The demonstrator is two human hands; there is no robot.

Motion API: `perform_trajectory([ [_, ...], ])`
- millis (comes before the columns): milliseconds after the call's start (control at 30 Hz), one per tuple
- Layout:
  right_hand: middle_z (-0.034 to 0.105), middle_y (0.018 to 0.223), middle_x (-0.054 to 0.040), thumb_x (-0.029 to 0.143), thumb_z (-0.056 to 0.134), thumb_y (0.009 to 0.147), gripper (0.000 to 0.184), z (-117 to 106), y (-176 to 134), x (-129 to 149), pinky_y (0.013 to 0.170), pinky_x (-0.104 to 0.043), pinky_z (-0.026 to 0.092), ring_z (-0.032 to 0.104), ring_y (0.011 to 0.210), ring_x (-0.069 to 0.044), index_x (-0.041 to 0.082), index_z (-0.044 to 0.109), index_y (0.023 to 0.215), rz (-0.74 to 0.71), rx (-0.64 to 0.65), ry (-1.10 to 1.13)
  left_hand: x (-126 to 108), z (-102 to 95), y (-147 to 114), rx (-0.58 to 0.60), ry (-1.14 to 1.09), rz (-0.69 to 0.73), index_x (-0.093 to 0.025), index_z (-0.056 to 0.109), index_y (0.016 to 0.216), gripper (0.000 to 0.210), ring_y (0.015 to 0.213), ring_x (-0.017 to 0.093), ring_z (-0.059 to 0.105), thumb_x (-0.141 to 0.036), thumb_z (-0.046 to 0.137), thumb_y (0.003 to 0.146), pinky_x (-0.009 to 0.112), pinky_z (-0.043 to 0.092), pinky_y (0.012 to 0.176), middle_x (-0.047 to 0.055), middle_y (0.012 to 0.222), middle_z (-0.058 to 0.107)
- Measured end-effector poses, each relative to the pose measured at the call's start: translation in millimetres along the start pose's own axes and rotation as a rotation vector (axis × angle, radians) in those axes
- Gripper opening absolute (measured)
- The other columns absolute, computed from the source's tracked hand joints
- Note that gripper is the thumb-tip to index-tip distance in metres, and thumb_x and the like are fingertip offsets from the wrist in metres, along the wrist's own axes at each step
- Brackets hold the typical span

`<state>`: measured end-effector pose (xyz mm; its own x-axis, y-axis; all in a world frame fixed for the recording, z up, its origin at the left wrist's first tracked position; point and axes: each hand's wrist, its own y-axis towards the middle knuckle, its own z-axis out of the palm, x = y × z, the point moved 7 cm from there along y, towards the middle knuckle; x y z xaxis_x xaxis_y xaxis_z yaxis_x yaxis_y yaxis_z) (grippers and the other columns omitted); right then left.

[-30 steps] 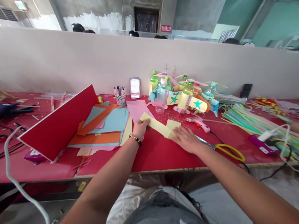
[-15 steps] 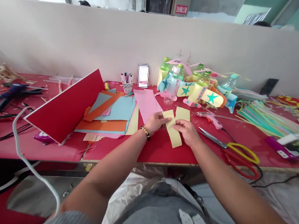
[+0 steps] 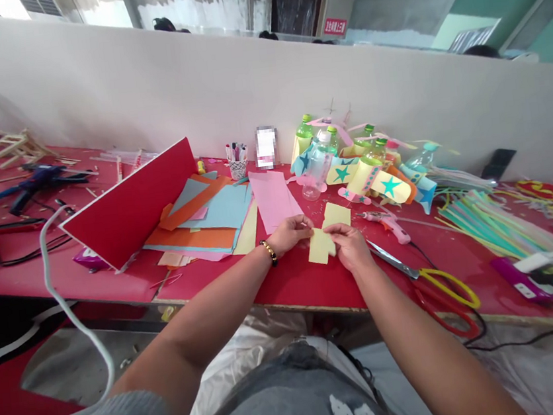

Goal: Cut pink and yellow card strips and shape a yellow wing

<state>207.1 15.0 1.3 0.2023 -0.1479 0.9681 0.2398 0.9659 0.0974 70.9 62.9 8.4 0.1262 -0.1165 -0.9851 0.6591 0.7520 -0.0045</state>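
I have the yellow paper (image 3: pixel 318 249) just above the near part of the tabletop (image 3: pixel 275 286), between my two hands. My left hand (image 3: pixel 288 235) pinches its upper left edge, fingers (image 3: pixel 303 233) nearly closed together; my right hand (image 3: pixel 352 247) pinches the upper right side just as narrowly. The paper looks doubled over, though the fingers hide part of it. I judge it light and thin, stiff enough to keep a crease but quick to bend or tear if tugged. I'd take it by the edges, thumb against fingertip, with little pressure. A second yellow piece (image 3: pixel 336 214) lies just beyond, the scissors (image 3: pixel 408 268) to the right.
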Motion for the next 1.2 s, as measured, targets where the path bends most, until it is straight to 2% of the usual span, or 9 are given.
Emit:
perform_trajectory([
  [67, 0.067, 0.064, 0.0027, 0.017, 0.068, 0.058, 0.009, -3.9, 2.5, -1.0, 0.063, -0.029, 0.046, 0.059, 0.061, -0.015, 0.021, 0.068, 0.066, -0.015, -0.016, -0.014, 1.5, -1.7, 0.7, -0.022, -0.011, -0.031, -0.016, 0.054, 0.083, 0.024, 0.047, 0.009, 0.058, -0.028, 0.07, 0.072, 0.021, 0.048, 0.049, -0.004, 0.057, 0.059],
  [167, 0.066, 0.065, 0.0034, 0.015, 0.064, 0.059, 0.01, -7.6, 4.9, -1.7, 0.064, -0.027, 0.044, 0.058, 0.063, -0.014, 0.022, 0.069, 0.065, -0.042, -0.03, -0.043, 4.3, -3.0, 0.7, -0.054, -0.026, -0.077, -0.016, 0.054, 0.083, 0.027, 0.051, 0.011, 0.061, -0.041, 0.064, 0.078, 0.022, 0.05, 0.049, -0.002, 0.061, 0.06],
  [267, 0.067, 0.069, 0.0033, 0.014, 0.063, 0.061, 0.011, -8.2, 5.3, -1.2, 0.068, -0.027, 0.044, 0.059, 0.069, -0.015, 0.023, 0.069, 0.065, -0.068, -0.032, -0.083, 7.7, -0.7, -0.6, -0.043, 0.003, -0.116, -0.016, 0.054, 0.08, 0.036, 0.051, 0.011, 0.061, -0.05, 0.066, 0.075, 0.023, 0.051, 0.049, -0.001, 0.061, 0.059],
  [433, 0.068, 0.071, 0.0021, 0.019, 0.066, 0.064, 0.008, -4.0, 1.9, 2.6, 0.07, -0.029, 0.047, 0.061, 0.07, -0.016, 0.022, 0.07, 0.07, -0.061, -0.008, -0.107, 5.5, 1.4, -1.6, -0.04, 0.093, -0.075, -0.014, 0.055, 0.073, 0.038, 0.049, 0.008, 0.056, -0.046, 0.074, 0.067, 0.02, 0.049, 0.05, -0.003, 0.057, 0.058],
  [567, 0.068, 0.072, 0.0006, 0.035, 0.065, 0.072, 0.018, 2.2, -1.5, 3.7, 0.062, -0.031, 0.049, 0.062, 0.063, -0.018, 0.023, 0.068, 0.086, 0.002, 0.037, -0.088, 3.5, 0.3, -1.5, -0.054, 0.117, -0.063, -0.013, 0.055, 0.07, 0.036, 0.047, 0.008, 0.055, -0.044, 0.074, 0.067, 0.019, 0.048, 0.048, -0.003, 0.056, 0.057],
  [767, 0.067, 0.064, 0.0018, 0.035, 0.078, 0.06, 0.023, 6.0, -2.3, -2.0, 0.059, -0.028, 0.048, 0.06, 0.058, -0.015, 0.02, 0.067, 0.072, 0.042, 0.035, -0.152, 2.2, 0.2, -1.6, -0.031, 0.211, -0.017, -0.014, 0.054, 0.069, 0.036, 0.049, 0.009, 0.057, -0.046, 0.071, 0.069, 0.021, 0.048, 0.048, -0.004, 0.055, 0.057],
  [867, 0.066, 0.06, 0.0024, 0.036, 0.078, 0.061, 0.023, 5.8, -2.2, -3.8, 0.055, -0.028, 0.047, 0.058, 0.053, -0.015, 0.02, 0.066, 0.071, 0.046, 0.024, -0.177, 2.9, 0.4, -1.7, -0.026, 0.236, -0.011, -0.014, 0.055, 0.069, 0.035, 0.05, 0.01, 0.057, -0.047, 0.069, 0.07, 0.021, 0.048, 0.049, -0.003, 0.055, 0.057],
  [1033, 0.064, 0.058, 0.0031, 0.036, 0.078, 0.059, 0.023, 1.3, -1.0, 0.0, 0.057, -0.028, 0.046, 0.056, 0.054, -0.014, 0.019, 0.065, 0.068, -0.003, -0.032, -0.197, 3.5, 2.9, -3.5, -0.016, 0.215, -0.029, -0.014, 0.056, 0.072, 0.038, 0.052, 0.01, 0.057, -0.048, 0.072, 0.065, 0.021, 0.048, 0.049, -0.003, 0.058, 0.057],
  [1200, 0.062, 0.056, 0.0045, 0.034, 0.076, 0.062, 0.021, -6.1, -0.2, 5.0, 0.054, -0.026, 0.046, 0.055, 0.052, -0.013, 0.019, 0.063, 0.068, -0.068, -0.133, -0.177, 7.4, 9.3, -6.1, 0.053, 0.198, -0.091, -0.013, 0.056, 0.07, 0.038, 0.053, 0.01, 0.058, -0.037, 0.081, 0.055, 0.021, 0.048, 0.05, -0.003, 0.058, 0.058],
])
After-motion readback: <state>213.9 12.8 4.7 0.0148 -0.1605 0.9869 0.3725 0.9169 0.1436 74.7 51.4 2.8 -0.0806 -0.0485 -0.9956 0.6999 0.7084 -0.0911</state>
